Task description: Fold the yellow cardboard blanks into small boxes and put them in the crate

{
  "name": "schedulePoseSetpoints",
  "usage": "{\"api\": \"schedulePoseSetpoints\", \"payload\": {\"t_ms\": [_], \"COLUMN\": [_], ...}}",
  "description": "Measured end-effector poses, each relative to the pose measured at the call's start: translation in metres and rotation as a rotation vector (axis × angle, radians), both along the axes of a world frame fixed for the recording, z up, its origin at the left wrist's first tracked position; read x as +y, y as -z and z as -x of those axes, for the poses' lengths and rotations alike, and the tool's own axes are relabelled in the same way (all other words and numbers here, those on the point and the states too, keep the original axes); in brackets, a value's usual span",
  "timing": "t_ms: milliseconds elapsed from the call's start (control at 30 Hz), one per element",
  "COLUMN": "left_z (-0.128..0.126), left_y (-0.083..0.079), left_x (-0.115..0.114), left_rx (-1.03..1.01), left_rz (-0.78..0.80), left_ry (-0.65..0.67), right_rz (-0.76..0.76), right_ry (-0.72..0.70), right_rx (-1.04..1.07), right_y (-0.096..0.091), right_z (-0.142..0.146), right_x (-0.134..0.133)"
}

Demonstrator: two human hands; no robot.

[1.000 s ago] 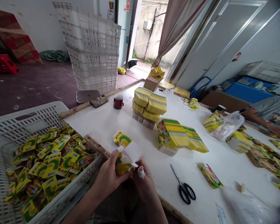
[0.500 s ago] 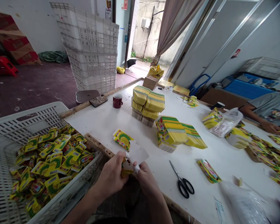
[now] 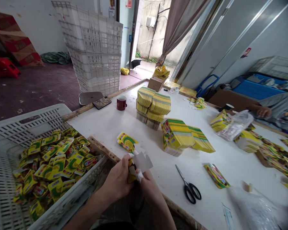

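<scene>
At the table's near edge, my left hand (image 3: pixel 118 175) is closed around a small yellow cardboard box (image 3: pixel 144 162) with white flaps standing open. Wrapped in white at the thumb, my right hand (image 3: pixel 149 187) grips the same box from the other side; part of the box is hidden by my fingers. Just beyond lies a flat yellow-green box (image 3: pixel 127 142) with a spiral print. To the right are black-handled scissors (image 3: pixel 189 188) and another printed box (image 3: pixel 216 175).
A white crate (image 3: pixel 48 110) at my left holds many yellow boxes. Stacks of flat cartons (image 3: pixel 176 132), a maroon mug (image 3: pixel 121 103) and a phone (image 3: pixel 102 102) stand or lie on the table. Plastic bags (image 3: pixel 252 207) lie near right; a co-worker's hand (image 3: pixel 264 111) is far right.
My right hand has come slightly closer to my left, and the white flaps have turned a little. The co-worker's hand has moved up and left, away from the boxes.
</scene>
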State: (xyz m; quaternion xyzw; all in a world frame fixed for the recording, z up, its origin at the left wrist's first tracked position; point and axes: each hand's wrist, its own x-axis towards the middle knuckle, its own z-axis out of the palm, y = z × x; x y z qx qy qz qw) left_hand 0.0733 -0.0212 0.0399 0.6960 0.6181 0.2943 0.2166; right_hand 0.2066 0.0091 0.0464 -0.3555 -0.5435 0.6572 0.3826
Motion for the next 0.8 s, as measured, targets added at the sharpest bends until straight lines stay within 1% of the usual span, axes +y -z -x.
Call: {"api": "schedulePoseSetpoints", "payload": {"t_ms": [100, 133, 200, 267, 300, 367, 400, 467, 533, 600, 667, 800], "left_z": [-0.001, -0.001, -0.001, 0.001, 0.004, 0.010, 0.013, 0.019, 0.023, 0.025, 0.025, 0.027], "left_y": [0.004, 0.005, 0.008, 0.008, 0.007, 0.003, 0.001, -0.005, -0.010, -0.016, -0.022, -0.030], "left_x": [0.003, 0.003, 0.004, 0.003, 0.003, 0.002, 0.001, 0.000, 0.000, 0.000, 0.001, 0.002], "left_rx": [-0.050, -0.061, -0.048, 0.009, 0.039, 0.048, 0.028, -0.013, -0.011, 0.015, 0.033, 0.057], "left_rz": [-0.018, -0.037, -0.094, -0.149, -0.161, -0.131, -0.103, -0.057, -0.031, -0.003, 0.030, 0.058], "left_ry": [0.033, 0.035, -0.007, -0.094, -0.135, -0.163, -0.156, -0.131, -0.109, -0.091, -0.073, -0.023], "right_rz": [-0.205, -0.256, -0.310, -0.322, -0.331, -0.392, -0.442, -0.538, -0.582, -0.593, -0.609, -0.635], "right_ry": [-0.037, -0.020, 0.015, 0.069, 0.104, 0.130, 0.111, 0.025, -0.032, -0.060, -0.088, -0.169], "right_rx": [-0.195, -0.230, -0.256, -0.253, -0.252, -0.268, -0.284, -0.328, -0.373, -0.400, -0.409, -0.404], "right_y": [0.004, 0.007, 0.012, 0.017, 0.019, 0.021, 0.022, 0.023, 0.025, 0.024, 0.019, 0.001], "right_z": [-0.003, -0.003, -0.002, -0.002, -0.002, -0.003, -0.004, -0.007, -0.009, -0.012, -0.016, -0.028], "right_x": [-0.004, -0.005, -0.005, -0.003, -0.001, 0.001, 0.002, 0.003, 0.005, 0.007, 0.011, 0.020]}}
